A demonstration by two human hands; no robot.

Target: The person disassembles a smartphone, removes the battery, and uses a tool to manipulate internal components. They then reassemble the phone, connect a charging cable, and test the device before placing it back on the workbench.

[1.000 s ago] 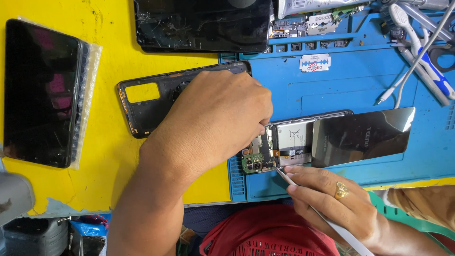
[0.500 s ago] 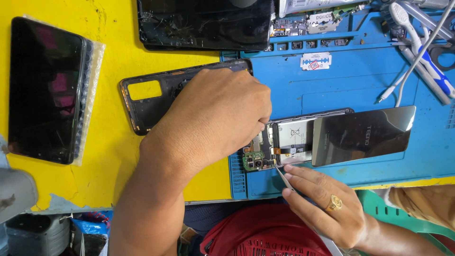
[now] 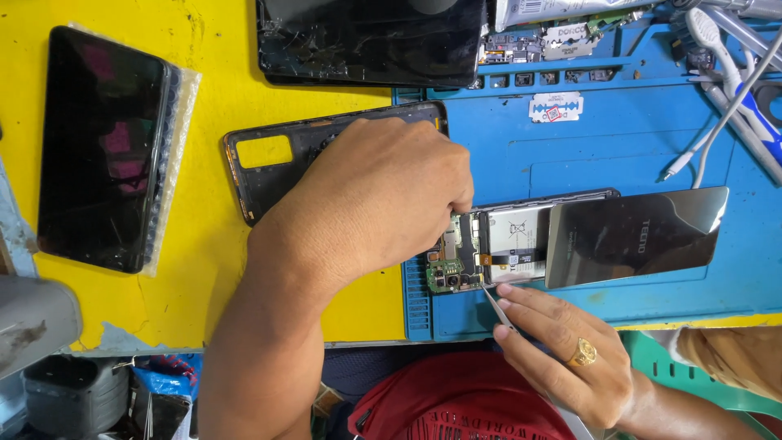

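At centre frame, a person's left hand (image 3: 383, 204) presses down on an opened phone (image 3: 521, 244) lying on the blue mat (image 3: 652, 147), fingers curled over its circuit-board end; whether they pinch anything there cannot be told. The right hand (image 3: 562, 358), at lower right, holds thin metal tweezers (image 3: 493, 303) pinched between fingertips, tip touching the board's lower edge. A grey metal plate (image 3: 635, 236) lies partly over the phone's right half. A slip of the tweezers could scratch the board or tear the thin cable beside it. The loose razor blade (image 3: 555, 107) above sits near enough to nick a reaching finger.
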